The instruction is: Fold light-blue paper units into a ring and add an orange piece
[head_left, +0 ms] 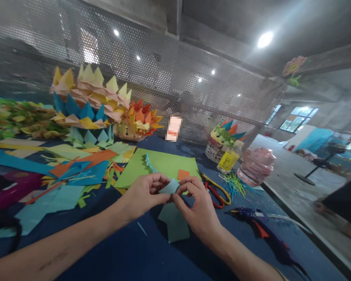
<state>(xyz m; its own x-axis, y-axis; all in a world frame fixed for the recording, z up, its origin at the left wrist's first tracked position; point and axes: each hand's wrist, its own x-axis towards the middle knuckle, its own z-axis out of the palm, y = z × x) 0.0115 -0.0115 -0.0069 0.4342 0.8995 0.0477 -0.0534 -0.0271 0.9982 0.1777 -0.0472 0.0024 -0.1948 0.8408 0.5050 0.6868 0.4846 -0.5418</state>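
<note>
A small light blue paper piece (170,187) is pinched between my two hands above the dark blue table. My left hand (148,191) grips its left side with thumb and fingers, while my right hand (197,203) pinches the right edge. Just below them lie several pale blue paper squares (177,228), partly overlapping. Behind the hands is a green sheet (160,159), with an orange square (183,174) and a thin blue paper strip (149,163) on it. Scissors (226,192) with red and yellow handles lie right of my right hand.
A dark blue glue gun (270,236) lies at the right. Behind it stand a yellow-labelled bottle (228,159) and a pink container (256,166). Folded-paper crowns (89,113) rise at the back left. Coloured paper scraps (55,199) and a purple glue gun (16,191) cover the left side.
</note>
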